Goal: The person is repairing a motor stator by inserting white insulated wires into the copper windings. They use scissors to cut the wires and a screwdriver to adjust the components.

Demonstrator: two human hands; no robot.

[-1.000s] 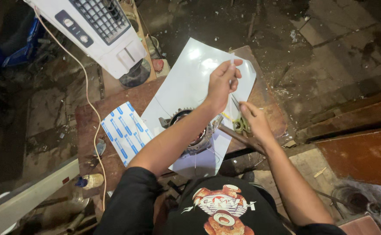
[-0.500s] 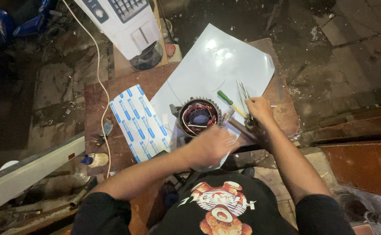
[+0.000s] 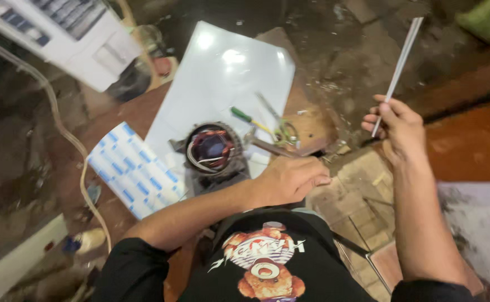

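White thin strip [image 3: 402,53] is in the right hand [image 3: 397,126], fingers pinched shut around its lower end, strip running up and away to the right, well right of the motor stator [image 3: 213,152]. Stator sits on the wooden desk [image 3: 312,120], copper windings and loose wire leads visible inside the round core, its far edge on the pale glossy sheet [image 3: 222,72]. Left hand [image 3: 291,178] rests just right of the stator, near the desk's front edge, fingers curled loosely; can't tell whether they hold anything. Just right of the stator and beyond the left hand: green-handled screwdriver [image 3: 250,120], scissors [image 3: 278,123] and a dark metal tool [image 3: 270,146] lying together. Left of the stator: flat sheet of blue-and-white labels [image 3: 133,170]. Far beyond the stator to the left: white appliance [image 3: 60,33] with a keypad panel, pale cable [image 3: 68,140] trailing from that side down past the labels. Floor around the desk is dark and littered.
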